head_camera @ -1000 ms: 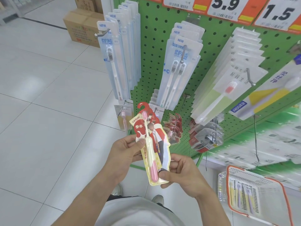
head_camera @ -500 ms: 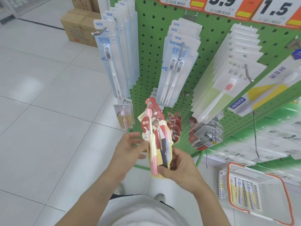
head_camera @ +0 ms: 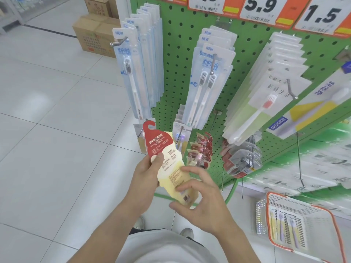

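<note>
A toothbrush pack (head_camera: 167,158) with a red hooked top and cream lower half is held up in front of the green pegboard rack (head_camera: 176,59), its printed back facing me. My left hand (head_camera: 146,177) grips its left edge, thumb pressed on the card. My right hand (head_camera: 197,198) holds the lower end, thumb beneath and fingers curled loosely over the card. More red packs of the same kind (head_camera: 201,149) hang on a low hook just right of it.
Blue-white toothbrush packs (head_camera: 138,73) and twin packs (head_camera: 209,82) hang on hooks above; further packs (head_camera: 269,95) to the right. An orange-rimmed basket (head_camera: 298,221) with toothbrush packs sits at lower right. Cardboard boxes (head_camera: 95,33) stand on the tiled floor (head_camera: 47,130).
The pack has been turned over: its front with the pink toothbrush showed before, now the printed back faces me. My right hand shifted its hold at the lower end.
</note>
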`<state>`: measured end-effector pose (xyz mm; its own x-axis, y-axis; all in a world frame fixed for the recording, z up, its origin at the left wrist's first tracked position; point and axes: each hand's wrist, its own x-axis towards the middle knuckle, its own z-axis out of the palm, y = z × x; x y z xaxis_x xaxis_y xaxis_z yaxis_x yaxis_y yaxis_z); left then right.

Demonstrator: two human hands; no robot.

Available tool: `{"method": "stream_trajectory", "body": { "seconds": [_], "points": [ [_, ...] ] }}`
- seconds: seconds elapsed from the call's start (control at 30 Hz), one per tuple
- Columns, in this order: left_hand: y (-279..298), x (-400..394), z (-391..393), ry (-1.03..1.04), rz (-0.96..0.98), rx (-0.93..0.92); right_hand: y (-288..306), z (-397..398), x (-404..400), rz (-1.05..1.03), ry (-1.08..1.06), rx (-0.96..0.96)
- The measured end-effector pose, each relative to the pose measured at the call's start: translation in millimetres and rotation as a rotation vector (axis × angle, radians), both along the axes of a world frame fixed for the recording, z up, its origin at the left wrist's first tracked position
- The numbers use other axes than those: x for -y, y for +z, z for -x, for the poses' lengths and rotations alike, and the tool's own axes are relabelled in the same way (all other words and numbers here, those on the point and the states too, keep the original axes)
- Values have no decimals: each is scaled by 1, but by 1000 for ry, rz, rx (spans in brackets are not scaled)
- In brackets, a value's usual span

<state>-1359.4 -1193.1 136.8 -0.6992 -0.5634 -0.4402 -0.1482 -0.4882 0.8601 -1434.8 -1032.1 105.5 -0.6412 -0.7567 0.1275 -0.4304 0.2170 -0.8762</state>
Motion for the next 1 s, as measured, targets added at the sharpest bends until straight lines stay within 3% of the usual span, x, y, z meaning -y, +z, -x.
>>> {"method": "stream_trajectory", "body": {
  "seconds": [0.13, 0.27, 0.4, 0.73, 1.0],
  "points": [
    [-1, 5, -3, 13, -78, 25, 9, -4, 4, 51, -153, 141],
    [-5, 7, -5, -14, -62, 107, 9, 3, 3, -60, -85, 551],
    [-8, 11, -4, 41, 6, 141, 8, 4, -3, -91, -59, 537],
    [-5, 22, -1, 181, -93, 72, 3, 10, -14, -105, 110, 697],
    [-13, 11, -4, 13, 49, 18, -3, 12, -16, 28, 53, 786]
  ]
}}
